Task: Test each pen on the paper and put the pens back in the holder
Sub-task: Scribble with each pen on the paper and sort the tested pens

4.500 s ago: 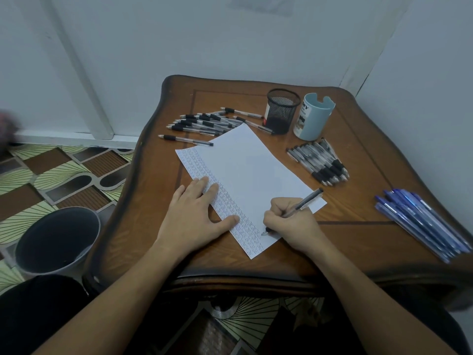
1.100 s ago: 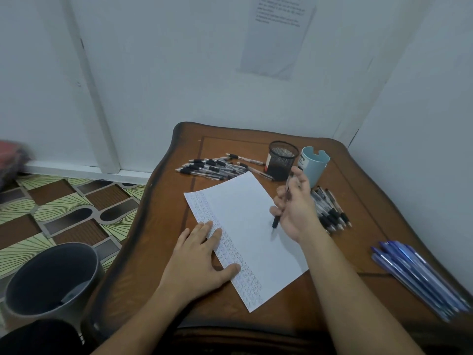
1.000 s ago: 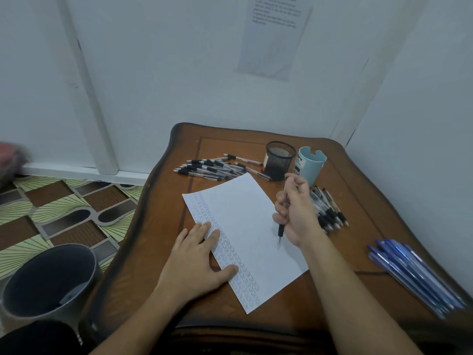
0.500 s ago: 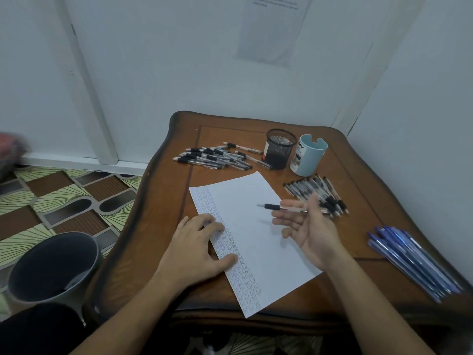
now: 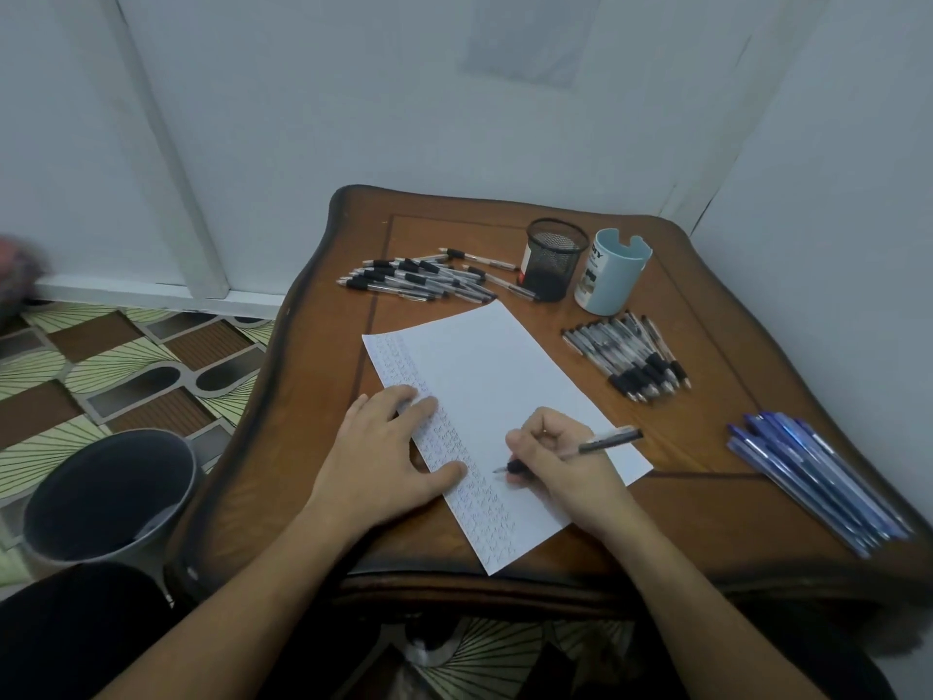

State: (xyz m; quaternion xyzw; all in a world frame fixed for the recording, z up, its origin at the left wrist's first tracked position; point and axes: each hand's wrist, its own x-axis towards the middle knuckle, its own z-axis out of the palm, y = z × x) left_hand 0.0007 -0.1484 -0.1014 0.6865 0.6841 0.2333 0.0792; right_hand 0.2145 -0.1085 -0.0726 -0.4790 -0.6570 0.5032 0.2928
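Bucket (image 5: pixel 108 497): dark and round, on the patterned floor at lower left of the frame, beside the bench.
Bench (image 5: pixel 282 447): brown wood with a curved edge; it fills the middle and right of the frame.
Left grip (image 5: pixel 383 457): wide, the fingers straight and flat; the hand presses on the left part of the paper.
Left pile of pens (image 5: pixel 419 277): black-capped pens lying on the bench above the paper, left of the mesh holder.
Paper (image 5: pixel 484 376): white sheet, lying slanted at centre; small pen marks run down along its left edge.
Right grip (image 5: pixel 565 472): narrow, the fingers curled round the pen; the hand rests on the lower part of the paper.
Pen (image 5: pixel 606 441): held slanted, its tip touching the paper just right of the marks.
Mesh holder (image 5: pixel 553 260): black, upright, at upper centre.
Blue cup (image 5: pixel 613 277): upright, just right of the mesh holder.
Right pile of pens (image 5: pixel 631 356): below the blue cup.
Blue pens (image 5: pixel 818 482): a bundle near the right edge of the bench.
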